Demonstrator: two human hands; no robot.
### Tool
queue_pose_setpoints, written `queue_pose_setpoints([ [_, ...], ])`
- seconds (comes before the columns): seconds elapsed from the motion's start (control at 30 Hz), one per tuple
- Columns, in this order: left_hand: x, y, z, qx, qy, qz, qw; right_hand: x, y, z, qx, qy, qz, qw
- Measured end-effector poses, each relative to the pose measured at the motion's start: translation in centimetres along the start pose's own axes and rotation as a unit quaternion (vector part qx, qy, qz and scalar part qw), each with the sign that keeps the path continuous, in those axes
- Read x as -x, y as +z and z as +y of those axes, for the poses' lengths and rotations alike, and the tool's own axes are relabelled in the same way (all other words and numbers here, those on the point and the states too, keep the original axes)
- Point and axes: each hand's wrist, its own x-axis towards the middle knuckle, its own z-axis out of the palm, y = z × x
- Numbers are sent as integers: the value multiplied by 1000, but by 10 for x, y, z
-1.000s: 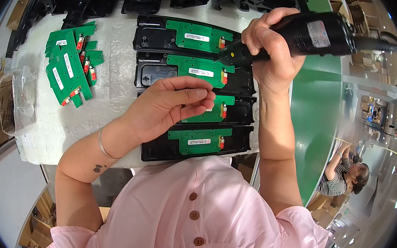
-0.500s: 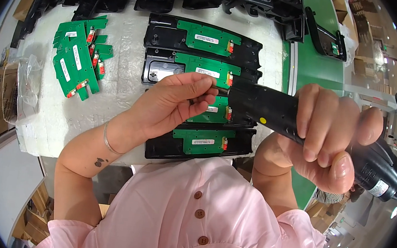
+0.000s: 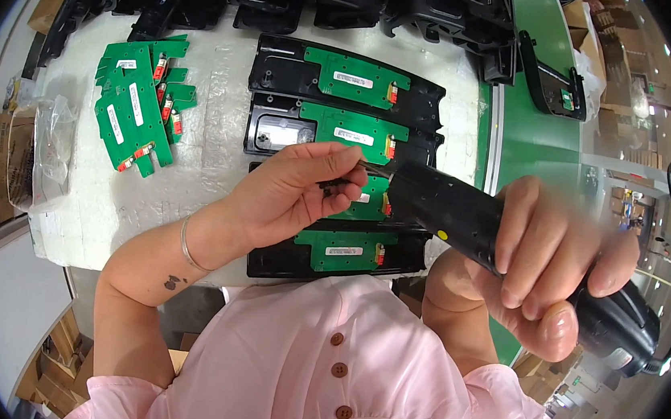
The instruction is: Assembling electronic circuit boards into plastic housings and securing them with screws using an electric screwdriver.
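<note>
**The black tool (image 3: 448, 212) is dropping down to meet the left hand (image 3: 298, 182)**

One second ago the tool was up over the top panels; now the right hand (image 3: 548, 266) is holding it lower and farther right, with its thin tip pointing left. The right hand is wrapping its fingers around the tool. The left hand is curling up narrow, and its thumb and finger are pinching at the tip. Small dark bits (image 3: 331, 184) are sitting in its bent fingers; they are too tiny to count.

White labels (image 3: 351, 78) are showing on the boards, but their print is looking too small to read. Another pale label (image 3: 618, 359) is sticking to the tool, also too small to read, and one yellow dot (image 3: 442, 235) is marking its side.

Four black panels (image 3: 419, 108) are lying in a column on the white table top (image 3: 207, 116), under and around the hands. Each one is carrying one green board (image 3: 371, 96) with one label and one red-and-white part (image 3: 393, 94). At least three loose green boards (image 3: 136, 138) are overlapping in a pile on the left, showing three labels. One more black panel (image 3: 538, 75) is resting on the right.
</note>
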Motion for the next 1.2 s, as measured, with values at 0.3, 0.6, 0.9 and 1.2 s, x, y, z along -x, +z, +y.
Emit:
queue_pose_setpoints([
  [0.3,2,-2,-3,55,23,9,998,0,0,12,36,-22,-20,999],
  [0.6,-3,10,-7,-23,26,28,999,-11,-27,82,31,54,128,990],
  [0.9,-1,8,-4,-123,26,34,991,-17,-29,96,45,93,128,986],
  [1.2,0,2,-2,-59,21,95,994,-26,-24,111,129,124,65,982],
])
